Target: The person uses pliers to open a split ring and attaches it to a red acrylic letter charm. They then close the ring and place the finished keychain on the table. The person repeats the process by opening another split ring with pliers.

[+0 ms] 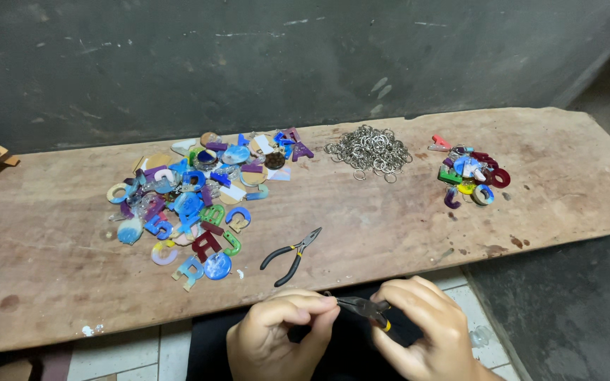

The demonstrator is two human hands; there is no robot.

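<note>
My right hand (pixel 425 331) grips a pair of small black pliers (pixel 366 308) with yellow on the handles, jaws pointing left. My left hand (pixel 277 335) is closed, its fingertips pinched at the pliers' tip on something too small to make out. Both hands are below the near edge of a worn wooden board (pixel 390 212). A second pair of black-handled pliers (pixel 291 255) lies on the board just above my hands.
A big pile of coloured resin letters (pixel 192 201) lies at the board's left. A heap of metal key rings (pixel 370 152) sits mid-back. A smaller cluster of letters (pixel 469 176) lies at the right. A dark wall stands behind; tiled floor shows below.
</note>
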